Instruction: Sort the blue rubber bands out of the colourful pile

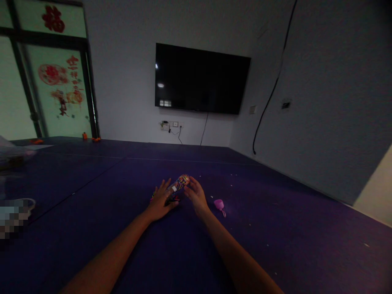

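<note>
My left hand point(161, 199) lies on the dark purple floor mat point(122, 228) with its fingers spread over some small dark and pink bits point(172, 200) that I cannot make out. My right hand point(194, 192) is beside it, fingers curled around the end of a small clear tube point(180, 182) filled with colourful pieces, tilted up off the mat. The left fingertips reach the tube's lower end. A small pink cap-like piece point(219, 204) lies on the mat just right of my right wrist.
A black wall-mounted screen point(200, 79) hangs ahead, with a socket and cables point(170, 125) below. A glass door with red decorations point(58, 90) stands at the left. A cable point(269, 98) runs down the right wall. Clear bags point(12, 153) lie at far left.
</note>
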Motion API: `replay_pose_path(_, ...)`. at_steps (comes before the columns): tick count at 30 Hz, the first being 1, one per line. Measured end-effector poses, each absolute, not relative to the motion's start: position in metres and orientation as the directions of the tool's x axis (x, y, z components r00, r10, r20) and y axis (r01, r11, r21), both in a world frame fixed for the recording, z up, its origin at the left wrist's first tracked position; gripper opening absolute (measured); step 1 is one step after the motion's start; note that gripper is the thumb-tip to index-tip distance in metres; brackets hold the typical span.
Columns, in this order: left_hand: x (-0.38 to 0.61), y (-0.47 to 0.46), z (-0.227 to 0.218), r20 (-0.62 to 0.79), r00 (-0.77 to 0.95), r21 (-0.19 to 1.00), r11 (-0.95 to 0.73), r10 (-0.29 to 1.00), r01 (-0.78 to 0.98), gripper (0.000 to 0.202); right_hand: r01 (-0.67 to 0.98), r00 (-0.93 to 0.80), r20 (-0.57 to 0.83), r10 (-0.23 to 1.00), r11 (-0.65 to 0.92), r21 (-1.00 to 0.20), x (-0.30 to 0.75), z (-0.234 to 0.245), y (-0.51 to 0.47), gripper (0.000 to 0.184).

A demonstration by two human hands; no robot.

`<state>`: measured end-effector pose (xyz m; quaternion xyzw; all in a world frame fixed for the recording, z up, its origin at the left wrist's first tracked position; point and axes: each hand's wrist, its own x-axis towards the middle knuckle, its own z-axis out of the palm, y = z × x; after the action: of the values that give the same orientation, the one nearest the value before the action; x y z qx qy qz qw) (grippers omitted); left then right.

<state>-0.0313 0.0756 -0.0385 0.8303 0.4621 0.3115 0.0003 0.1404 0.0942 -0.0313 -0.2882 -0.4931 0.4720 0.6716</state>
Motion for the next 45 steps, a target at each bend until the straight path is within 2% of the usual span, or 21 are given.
replay_pose_path(4,-0.031,0.072,-0.032,0.5,0.424,0.211,-0.581,0.755,0.786,0.07,-0.514,0.093,0.288,0.953,0.294,-0.806,0.138,-0.025,0.088,0.051)
replay_pose_path(8,-0.034,0.072,-0.033,0.485,0.43,0.189,-0.571,0.762,0.799,0.069,-0.532,0.1,0.287,0.953,0.295,-0.794,0.139,-0.021,0.087,0.046)
replay_pose_path(12,-0.038,0.074,-0.034,0.477,0.406,0.216,-0.552,0.78,0.806,0.059,-0.461,0.237,0.314,0.919,0.391,-0.796,0.148,-0.023,0.094,0.049)
replay_pose_path(16,-0.04,0.074,-0.033,0.49,0.371,0.272,-0.543,0.789,0.795,0.048,-0.254,0.362,0.406,0.839,0.508,-0.823,0.156,-0.027,0.102,0.059)
replay_pose_path(19,-0.041,0.076,-0.034,0.534,0.314,0.322,-0.532,0.785,0.783,0.042,-0.118,0.303,0.525,0.795,0.578,-0.808,0.154,-0.027,0.102,0.063)
replay_pose_path(24,-0.04,0.08,-0.04,0.588,0.188,0.401,-0.486,0.786,0.776,0.058,0.004,0.17,0.619,0.767,0.628,-0.778,0.142,-0.025,0.093,0.062)
replay_pose_path(29,-0.036,0.08,-0.039,0.572,0.173,0.45,-0.483,0.802,0.751,0.068,0.14,0.092,0.69,0.718,0.676,-0.723,0.132,-0.011,0.088,0.055)
replay_pose_path(35,-0.034,0.08,-0.032,0.58,0.119,0.546,-0.493,0.806,0.678,0.051,0.275,-0.029,0.702,0.711,0.681,-0.679,0.111,0.015,0.1,0.046)
replay_pose_path(38,-0.036,0.081,-0.031,0.578,0.057,0.596,-0.469,0.814,0.652,0.039,0.337,-0.081,0.703,0.707,0.683,-0.648,0.1,0.021,0.103,0.048)
replay_pose_path(43,-0.038,0.083,-0.032,0.573,0.0,0.623,-0.435,0.82,0.651,0.033,0.411,-0.07,0.818,0.57,0.764,-0.497,0.101,0.031,0.1,0.053)
replay_pose_path(45,-0.039,0.083,-0.032,0.571,-0.009,0.626,-0.428,0.821,0.652,0.033,0.443,-0.124,0.834,0.538,0.782,-0.439,0.105,0.032,0.099,0.051)
